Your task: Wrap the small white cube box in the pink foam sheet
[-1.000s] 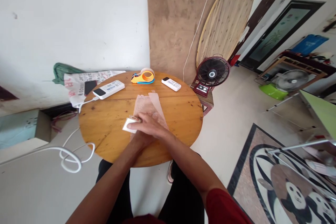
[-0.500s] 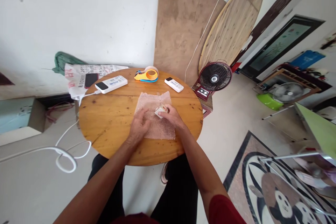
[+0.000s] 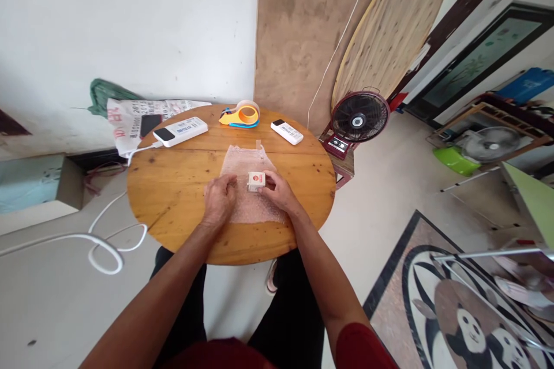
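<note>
A sheet of clear bubble wrap [image 3: 249,207] lies on the round wooden table [image 3: 173,207], its right side slanting inward toward the top. On it sits a small white carton [image 3: 256,180] with a red print facing up. My right hand [image 3: 280,191] has its thumb and fingers closed on the right side of this carton. At the left edge of the wrap, my left hand [image 3: 220,198] has its fingers curled in, apparently pinching the sheet; its fingertips are partly hidden.
An orange and blue tape dispenser [image 3: 240,115] stands at the table's back. White power banks lie to its left [image 3: 180,131] and right [image 3: 287,132]; a white cable [image 3: 141,151] runs from the left one. A fan [image 3: 358,118] stands beyond the table's right edge.
The carton has been turned from a tilt in my right hand to sitting squarely, red print up. My left fingers have curled in at the wrap's left edge. The wrap's upper right edge has shifted inward.
</note>
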Available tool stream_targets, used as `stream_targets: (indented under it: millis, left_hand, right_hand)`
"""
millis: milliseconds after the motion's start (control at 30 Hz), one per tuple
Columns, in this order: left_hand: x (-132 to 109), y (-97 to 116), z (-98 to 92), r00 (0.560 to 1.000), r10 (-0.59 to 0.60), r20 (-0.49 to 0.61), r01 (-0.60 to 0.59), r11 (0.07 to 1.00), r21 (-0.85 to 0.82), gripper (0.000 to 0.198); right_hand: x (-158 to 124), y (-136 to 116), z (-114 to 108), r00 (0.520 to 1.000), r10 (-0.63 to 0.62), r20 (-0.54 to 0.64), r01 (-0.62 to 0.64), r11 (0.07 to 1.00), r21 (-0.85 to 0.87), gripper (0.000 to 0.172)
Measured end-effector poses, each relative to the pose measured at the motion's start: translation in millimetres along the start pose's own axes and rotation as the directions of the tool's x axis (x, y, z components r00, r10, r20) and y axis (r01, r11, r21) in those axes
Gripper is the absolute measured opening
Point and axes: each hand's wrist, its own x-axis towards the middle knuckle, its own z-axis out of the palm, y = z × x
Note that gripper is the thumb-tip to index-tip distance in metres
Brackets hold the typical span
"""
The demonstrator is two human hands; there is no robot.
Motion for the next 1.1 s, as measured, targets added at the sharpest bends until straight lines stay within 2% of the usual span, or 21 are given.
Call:
stream_targets:
  millis: [167, 500, 700, 767, 900, 1000, 1100]
  left_hand:
    - [0, -1, 0.6, 1.0, 0.001, -0.002, -0.001, 1.0, 0.014, 0.039]
    - [1, -5, 3.3, 1.0, 0.015, 0.0, -0.015, 1.0, 0.018, 0.039]
    - [0, -3, 1.8, 1.0, 0.016, 0.008, -0.016, 1.0, 0.025, 0.039]
    - [0, -2, 1.7, 1.0, 0.013, 0.012, -0.013, 1.0, 0.028, 0.039]
    - [0, 1, 0.0, 1.0, 0.013, 0.011, -0.013, 0.999, 0.039, 0.039]
    - [-6, 12, -11.3, 0.997, 0.077, -0.008, -0.076, 0.99, 0.117, 0.038]
    - [-20, 28, -34.5, 0.97, 0.227, 0.085, -0.24, 0.948, 0.21, 0.031]
  right_hand:
    - [0, 0, 1, 0.999, -0.034, -0.016, 0.034, 0.999, -0.015, 0.049]
    - [3, 8, -1, 0.999, -0.032, -0.007, 0.032, 0.995, 0.098, 0.05]
    - [2, 6, -3, 0.998, -0.062, 0.007, 0.061, 0.994, 0.092, 0.048]
    - [1, 5, -3, 0.998, -0.068, 0.02, 0.066, 0.995, 0.077, 0.05]
    - [1, 6, -4, 0.996, -0.065, 0.052, 0.062, 0.995, 0.073, 0.066]
    - [1, 5, -5, 0.997, -0.048, 0.06, 0.042, 0.995, 0.094, 0.067]
    - [0, 1, -6, 0.998, -0.031, 0.053, 0.025, 0.994, 0.111, 0.063]
